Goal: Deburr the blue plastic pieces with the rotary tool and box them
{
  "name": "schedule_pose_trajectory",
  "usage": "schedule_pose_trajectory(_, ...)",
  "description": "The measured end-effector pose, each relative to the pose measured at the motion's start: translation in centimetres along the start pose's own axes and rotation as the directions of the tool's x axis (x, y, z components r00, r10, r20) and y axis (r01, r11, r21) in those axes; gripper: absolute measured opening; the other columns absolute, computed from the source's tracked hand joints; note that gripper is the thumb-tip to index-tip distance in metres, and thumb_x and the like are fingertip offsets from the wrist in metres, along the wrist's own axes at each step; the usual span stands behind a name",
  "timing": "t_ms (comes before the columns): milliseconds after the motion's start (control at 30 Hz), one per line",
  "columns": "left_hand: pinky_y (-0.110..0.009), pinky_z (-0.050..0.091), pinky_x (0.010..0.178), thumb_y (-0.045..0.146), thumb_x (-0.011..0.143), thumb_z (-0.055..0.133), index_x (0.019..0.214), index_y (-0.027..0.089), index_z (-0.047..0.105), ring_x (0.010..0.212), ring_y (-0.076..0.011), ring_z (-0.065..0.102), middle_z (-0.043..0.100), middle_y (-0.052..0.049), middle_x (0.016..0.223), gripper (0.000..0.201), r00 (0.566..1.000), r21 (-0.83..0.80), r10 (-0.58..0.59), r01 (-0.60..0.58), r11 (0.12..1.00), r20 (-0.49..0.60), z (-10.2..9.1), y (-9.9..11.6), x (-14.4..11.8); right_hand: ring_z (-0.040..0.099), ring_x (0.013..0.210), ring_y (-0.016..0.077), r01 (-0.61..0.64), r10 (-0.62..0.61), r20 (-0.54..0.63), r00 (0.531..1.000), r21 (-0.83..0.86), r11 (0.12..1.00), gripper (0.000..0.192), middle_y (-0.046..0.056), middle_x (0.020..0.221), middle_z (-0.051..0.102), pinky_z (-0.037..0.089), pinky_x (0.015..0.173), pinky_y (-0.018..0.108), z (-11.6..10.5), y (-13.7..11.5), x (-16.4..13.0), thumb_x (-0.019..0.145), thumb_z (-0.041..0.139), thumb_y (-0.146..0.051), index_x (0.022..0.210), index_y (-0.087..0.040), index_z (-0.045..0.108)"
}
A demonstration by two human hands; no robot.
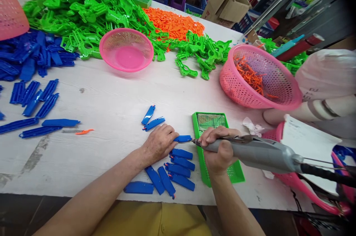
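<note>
The left hand [160,142] lies on the white table [111,102], its grip pinching a small blue plastic piece [183,138] flat against the surface. From three o'clock the right hand [219,149] has its grip closed round a grey powered screwdriver [258,152], whose tip touches the end of that piece. Just below, at six o'clock of the piece, lies a cluster of like blue pieces [172,173]. A green tray [214,143] sits under the right hand. At twelve o'clock stands an empty pink basket [126,49]; at two o'clock a tilted pink basket [260,76] holds orange parts. Green parts [83,10] pile at eleven o'clock
</note>
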State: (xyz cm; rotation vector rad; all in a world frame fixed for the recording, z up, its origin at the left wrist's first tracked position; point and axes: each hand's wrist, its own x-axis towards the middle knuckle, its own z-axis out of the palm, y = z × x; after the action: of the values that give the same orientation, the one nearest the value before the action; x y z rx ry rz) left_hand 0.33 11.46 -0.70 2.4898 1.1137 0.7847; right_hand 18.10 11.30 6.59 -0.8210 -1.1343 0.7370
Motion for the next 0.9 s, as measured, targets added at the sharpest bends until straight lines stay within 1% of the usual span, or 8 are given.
schedule_pose_trajectory(167, -0.040, 0.050, 0.088, 0.023, 0.097, 0.063, 0.109, 0.018, 0.064, 0.094, -0.0242, 0.059, 0.064, -0.006, 0.099, 0.013, 1.000, -0.002, -0.001, 0.001, 1.000, 0.008, 0.0, 0.0, 0.0, 0.049, 0.046, 0.0106, -0.002, 0.003, -0.016, 1.000, 0.044, 0.999, 0.010, -0.007, 0.063, 0.051, 0.045, 0.043, 0.026, -0.2, 0.2, 0.0, 0.088, 0.062, -0.033, 0.090, -0.024, 0.058)
schedule_pose_trajectory(367, -0.041, 0.050, 0.090, 0.023, 0.098, 0.062, 0.108, 0.018, 0.064, 0.094, -0.0240, 0.059, 0.064, -0.006, 0.099, 0.012, 1.000, 0.000, -0.001, 0.001, 1.000, 0.009, 0.1, 0.1, 0.1, 0.048, 0.045, 0.0106, -0.001, 0.002, -0.015, 1.000, 0.041, 0.999, 0.010, -0.007, 0.063, 0.052, 0.046, 0.042, 0.026, -0.3, 0.3, 0.1, 0.088, 0.062, -0.033, 0.090, -0.024, 0.058)
schedule_pose_trajectory(567, -0.041, 0.049, 0.085, 0.025, 0.099, 0.061, 0.109, 0.017, 0.064, 0.094, -0.0245, 0.059, 0.064, -0.007, 0.100, 0.013, 0.999, 0.031, 0.004, -0.005, 0.999, 0.037, -0.2, 0.1, 0.0, 0.050, 0.045, 0.0107, 0.025, -0.027, 0.062, 0.998, 0.038, 0.999, 0.009, -0.007, 0.064, 0.055, 0.047, 0.043, 0.027, -0.3, 0.4, 0.0, 0.090, 0.063, -0.032, 0.089, -0.024, 0.059)
schedule_pose_trajectory(733, -0.040, 0.049, 0.084, 0.026, 0.101, 0.059, 0.110, 0.017, 0.063, 0.095, -0.0249, 0.059, 0.064, -0.007, 0.101, 0.014, 0.998, 0.051, 0.012, -0.015, 0.999, 0.063, -0.1, 0.2, 0.1, 0.050, 0.044, 0.0101, 0.052, -0.055, 0.090, 0.994, 0.038, 0.998, 0.010, -0.007, 0.065, 0.057, 0.048, 0.043, 0.028, -0.3, 1.2, -0.4, 0.090, 0.065, -0.031, 0.089, -0.024, 0.057)
schedule_pose_trajectory(833, -0.040, 0.049, 0.083, 0.026, 0.101, 0.058, 0.110, 0.017, 0.063, 0.094, -0.0248, 0.059, 0.064, -0.007, 0.100, 0.014, 0.999, 0.058, 0.017, -0.019, 0.998, 0.037, 0.0, 0.1, 0.1, 0.050, 0.044, 0.0104, 0.009, -0.016, 0.096, 0.995, 0.071, 0.997, 0.007, -0.007, 0.064, 0.057, 0.048, 0.043, 0.028, -0.4, 1.2, -0.2, 0.089, 0.064, -0.028, 0.089, -0.024, 0.058)
schedule_pose_trajectory(900, -0.040, 0.049, 0.083, 0.026, 0.102, 0.057, 0.110, 0.017, 0.063, 0.093, -0.0245, 0.059, 0.064, -0.007, 0.100, 0.013, 1.000, 0.060, 0.018, -0.020, 0.998, 0.024, 0.0, 0.0, 0.0, 0.050, 0.043, 0.0101, -0.033, 0.026, 0.070, 0.997, 0.108, 0.994, 0.008, -0.007, 0.062, 0.056, 0.047, 0.042, 0.027, -0.8, 0.7, 0.2, 0.088, 0.063, -0.031, 0.089, -0.024, 0.060)
